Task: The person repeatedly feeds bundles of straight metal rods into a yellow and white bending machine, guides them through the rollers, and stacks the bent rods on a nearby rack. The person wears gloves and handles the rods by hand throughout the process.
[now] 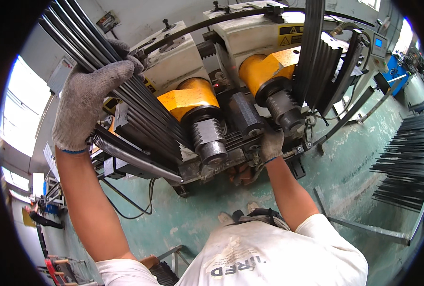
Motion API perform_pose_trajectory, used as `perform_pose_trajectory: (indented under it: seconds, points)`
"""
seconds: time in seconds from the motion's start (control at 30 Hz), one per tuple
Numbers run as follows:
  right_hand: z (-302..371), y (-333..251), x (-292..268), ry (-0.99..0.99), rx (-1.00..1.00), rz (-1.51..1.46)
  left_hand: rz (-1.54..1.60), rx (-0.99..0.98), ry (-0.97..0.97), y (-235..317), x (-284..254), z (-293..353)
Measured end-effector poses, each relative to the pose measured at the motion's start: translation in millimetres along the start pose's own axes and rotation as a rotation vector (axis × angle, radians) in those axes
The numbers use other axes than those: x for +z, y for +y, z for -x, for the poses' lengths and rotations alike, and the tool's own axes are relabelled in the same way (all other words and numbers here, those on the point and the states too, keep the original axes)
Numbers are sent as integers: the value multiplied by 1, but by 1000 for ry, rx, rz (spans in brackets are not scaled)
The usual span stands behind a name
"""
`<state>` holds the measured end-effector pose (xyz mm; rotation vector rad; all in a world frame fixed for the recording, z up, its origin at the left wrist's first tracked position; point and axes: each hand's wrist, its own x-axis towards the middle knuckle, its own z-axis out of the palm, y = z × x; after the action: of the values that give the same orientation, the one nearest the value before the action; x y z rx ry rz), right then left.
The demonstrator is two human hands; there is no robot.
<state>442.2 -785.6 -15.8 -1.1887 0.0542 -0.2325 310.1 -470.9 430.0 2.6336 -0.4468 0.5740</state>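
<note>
My left hand (90,95), in a grey knitted work glove, is wrapped round a bundle of long, thin dark metal bars (140,97). Its thumb lies across the front of the bars, which slant down to the left roller of the machine. My right hand (272,144), also gloved, is at the machine's front, just below a dark block (244,113) between two ridged metal rollers. Its fingers are hidden among the dark parts there, so what they hold does not show. The left roller (209,138) and right roller (284,110) stick out from yellow housings (190,97).
More dark bars (309,62) lean at the machine's right side. A control box with a blue screen (378,44) stands beyond them. Many dark bars (407,157) lie on a metal rack (374,229) at the right. Cables (143,209) hang below the machine at the left.
</note>
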Motion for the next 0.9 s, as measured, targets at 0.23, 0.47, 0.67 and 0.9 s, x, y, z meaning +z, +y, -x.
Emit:
perform_pose_trajectory:
  seconds: [0.23, 0.47, 0.67, 0.9]
  points:
    - [13, -36, 15, 34, 62, -118, 106, -151, 32, 13, 2, 0]
    - [12, -33, 7, -20, -27, 16, 23, -196, 4, 16, -3, 2]
    - [12, -38, 7, -87, 21, 9, 10, -180, -8, 18, -4, 2]
    - [1, -11, 0, -57, -116, 268, -285, 132, -139, 13, -7, -1]
